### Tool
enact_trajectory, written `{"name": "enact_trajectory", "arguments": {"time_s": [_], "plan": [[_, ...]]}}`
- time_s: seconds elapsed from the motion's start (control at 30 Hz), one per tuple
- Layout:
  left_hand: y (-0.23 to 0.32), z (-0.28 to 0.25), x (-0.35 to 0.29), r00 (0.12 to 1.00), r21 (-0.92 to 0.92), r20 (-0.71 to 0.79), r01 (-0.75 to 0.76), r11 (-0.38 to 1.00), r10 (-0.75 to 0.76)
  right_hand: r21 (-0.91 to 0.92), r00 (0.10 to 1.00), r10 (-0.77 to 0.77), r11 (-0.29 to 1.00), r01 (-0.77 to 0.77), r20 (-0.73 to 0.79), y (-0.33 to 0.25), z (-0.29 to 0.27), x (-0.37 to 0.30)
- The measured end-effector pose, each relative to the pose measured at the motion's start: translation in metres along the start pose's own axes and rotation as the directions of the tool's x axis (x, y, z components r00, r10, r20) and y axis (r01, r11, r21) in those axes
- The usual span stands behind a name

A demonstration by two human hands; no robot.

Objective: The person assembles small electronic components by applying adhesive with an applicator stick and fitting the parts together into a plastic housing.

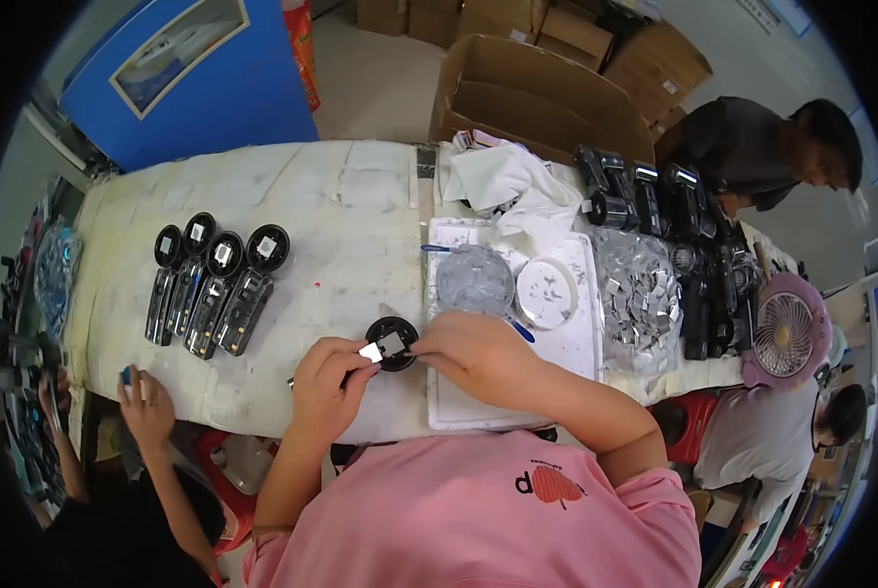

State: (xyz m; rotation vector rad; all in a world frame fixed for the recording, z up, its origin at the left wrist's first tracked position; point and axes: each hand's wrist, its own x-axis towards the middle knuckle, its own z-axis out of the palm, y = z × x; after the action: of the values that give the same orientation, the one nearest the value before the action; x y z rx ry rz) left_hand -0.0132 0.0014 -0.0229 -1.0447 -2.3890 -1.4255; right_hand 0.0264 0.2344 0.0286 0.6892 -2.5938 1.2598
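Observation:
In front of me lies a round black device head [393,359] with a pale square piece in its middle. My left hand [329,384] pinches a small shiny white square [371,352] at the left rim of this head. The fingers of my right hand [478,360] are drawn together at its right rim; whatever they pinch is hidden. Any handle below the head is covered by my left hand. Further left on the table lie several black handheld devices [225,307] with round heads, each with a pale square in the middle.
Right of my hands, a white tray [576,367] holds a clear dish [475,281], a white round lid [547,293] and blue pens. Beyond lie a bag of small metallic squares [642,304], stacked black devices [699,211] and a pink fan [787,328]. A co-worker's hand [147,407] is at left.

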Motion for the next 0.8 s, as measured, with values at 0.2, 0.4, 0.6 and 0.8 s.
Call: {"name": "enact_trajectory", "arguments": {"time_s": [0.2, 0.4, 0.6, 0.8], "plan": [[0.002, -0.001, -0.002, 0.999, -0.026, -0.02, 0.038, 0.999, -0.038, -0.272, 0.961, -0.247, 0.923, 0.272, 0.123, 0.016, 0.025, 0.018], [0.003, 0.001, 0.003, 0.999, 0.004, -0.022, 0.026, 1.0, -0.026, -0.43, 0.962, -0.212, 0.862, 0.267, 0.174, 0.004, 0.027, 0.009], [0.001, 0.002, -0.001, 0.998, -0.005, -0.039, 0.046, 0.999, -0.046, -0.436, 0.998, -0.021, 0.9, -0.01, -0.064, -0.007, -0.009, -0.022], [0.003, 0.009, 0.01, 0.991, -0.067, -0.037, 0.126, 0.99, -0.129, -0.553, 0.929, 0.306, 0.747, -0.369, -0.207, 0.011, -0.037, -0.063]]}}
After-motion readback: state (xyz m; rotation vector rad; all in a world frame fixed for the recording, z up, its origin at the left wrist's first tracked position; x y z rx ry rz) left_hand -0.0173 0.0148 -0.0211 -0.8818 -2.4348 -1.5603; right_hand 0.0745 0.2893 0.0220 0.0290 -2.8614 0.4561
